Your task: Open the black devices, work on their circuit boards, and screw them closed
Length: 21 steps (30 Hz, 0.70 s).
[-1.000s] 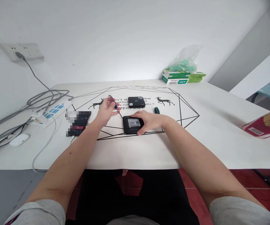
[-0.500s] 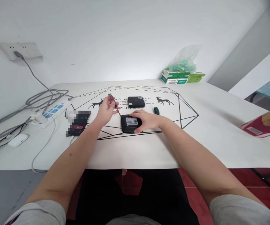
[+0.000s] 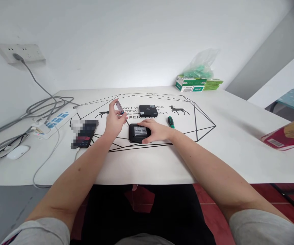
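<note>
My left hand (image 3: pixel 114 123) is closed around a small screwdriver (image 3: pixel 120 108) with a clear handle; its shaft points down towards the upper left corner of a small black box (image 3: pixel 137 132) with a white label on top. My right hand (image 3: pixel 155 131) lies over that box's right side, fingers curled on it, holding it on the table (image 3: pixel 147 163). A second black box (image 3: pixel 148 111) rests just behind. A green-handled screwdriver (image 3: pixel 170 121) lies to the right of my right hand.
A phone (image 3: pixel 84 133) lies left of my left hand. Farther left are a power strip (image 3: pixel 53 123), tangled grey cables (image 3: pixel 42 107) and a white mouse (image 3: pixel 18 152). Green boxes with a plastic bag (image 3: pixel 199 80) stand at the back; a red packet (image 3: pixel 287 134) lies right.
The labelled black box and my right hand have slid a little left and away. My left hand tilted the screwdriver more upright, its tip closer to the box's corner.
</note>
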Motion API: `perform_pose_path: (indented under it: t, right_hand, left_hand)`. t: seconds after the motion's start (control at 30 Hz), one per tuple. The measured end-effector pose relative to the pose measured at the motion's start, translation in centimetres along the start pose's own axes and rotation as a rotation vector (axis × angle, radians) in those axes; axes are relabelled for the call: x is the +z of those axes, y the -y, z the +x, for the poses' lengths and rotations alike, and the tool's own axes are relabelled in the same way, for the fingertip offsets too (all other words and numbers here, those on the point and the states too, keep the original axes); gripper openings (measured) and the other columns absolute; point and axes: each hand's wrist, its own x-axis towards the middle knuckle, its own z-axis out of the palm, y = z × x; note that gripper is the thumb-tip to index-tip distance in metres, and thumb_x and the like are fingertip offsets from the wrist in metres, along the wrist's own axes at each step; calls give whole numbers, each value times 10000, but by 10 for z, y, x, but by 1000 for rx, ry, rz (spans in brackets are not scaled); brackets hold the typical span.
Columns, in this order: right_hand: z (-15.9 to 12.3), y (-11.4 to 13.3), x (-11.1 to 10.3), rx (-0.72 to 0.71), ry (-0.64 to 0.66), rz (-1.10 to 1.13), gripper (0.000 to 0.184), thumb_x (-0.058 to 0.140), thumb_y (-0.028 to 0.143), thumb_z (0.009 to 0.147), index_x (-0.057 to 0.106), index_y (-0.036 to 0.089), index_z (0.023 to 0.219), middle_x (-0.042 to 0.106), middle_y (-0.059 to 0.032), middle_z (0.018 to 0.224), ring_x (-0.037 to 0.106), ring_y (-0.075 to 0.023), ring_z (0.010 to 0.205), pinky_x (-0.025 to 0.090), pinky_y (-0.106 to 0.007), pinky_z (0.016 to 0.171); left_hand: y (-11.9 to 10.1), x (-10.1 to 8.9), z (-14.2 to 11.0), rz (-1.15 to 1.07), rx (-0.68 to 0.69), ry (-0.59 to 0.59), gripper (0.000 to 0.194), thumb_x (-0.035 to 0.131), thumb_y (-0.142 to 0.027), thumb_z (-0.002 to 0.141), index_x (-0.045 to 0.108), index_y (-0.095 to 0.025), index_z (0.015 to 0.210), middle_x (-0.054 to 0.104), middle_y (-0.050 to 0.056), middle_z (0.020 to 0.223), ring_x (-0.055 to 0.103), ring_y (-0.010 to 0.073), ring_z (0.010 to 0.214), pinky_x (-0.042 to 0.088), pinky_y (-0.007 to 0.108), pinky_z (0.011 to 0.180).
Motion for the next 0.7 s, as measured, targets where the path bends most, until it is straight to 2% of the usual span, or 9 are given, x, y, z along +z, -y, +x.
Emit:
perform_pose_path:
  t: [0.1, 0.27, 0.43, 0.57, 0.7]
  right_hand:
    - [2, -2, 0, 16, 18, -1, 1125, 910, 631, 687, 517, 233, 1662, 530, -178, 1611, 448, -453, 1522, 367, -640, 1308]
    - [7, -5, 3, -20, 10, -29, 1241, 888, 796, 651, 500, 202, 1670, 531, -208, 1625, 452, -473, 1517, 344, -669, 1311]
    - [8, -9, 5, -52, 1, -13, 1192, 892, 770, 678, 510, 222, 1665, 536, -193, 1628, 461, -456, 1523, 350, -669, 1311]
    - [8, -10, 5, -57, -4, 2, 1191, 916, 743, 668, 513, 230, 1664, 540, -188, 1623, 455, -453, 1531, 347, -666, 1316]
    - [8, -9, 6, -50, -10, 0, 1186, 904, 756, 672, 518, 228, 1661, 546, -185, 1610, 467, -448, 1521, 348, -653, 1319]
  left_hand:
    - [2, 2, 3, 4, -53, -71, 771, 784, -147, 902, 434, -369, 1552, 697, -1, 1016, 787, 173, 770, 670, 295, 746]
    - [8, 1, 8, -77, -163, -147, 734, 713, -118, 956, 343, -369, 1538, 696, -17, 978, 790, 160, 764, 688, 333, 785]
    - [20, -5, 17, -165, -297, -157, 794, 727, -123, 968, 275, -349, 1580, 712, -37, 880, 799, 170, 759, 692, 394, 854]
    - [28, -5, 22, -175, -325, -163, 824, 777, -151, 946, 283, -343, 1577, 715, -44, 855, 812, 179, 774, 690, 388, 858]
    - [30, -4, 19, -213, -351, -208, 758, 717, -127, 982, 269, -368, 1544, 690, -63, 862, 802, 154, 755, 691, 384, 869]
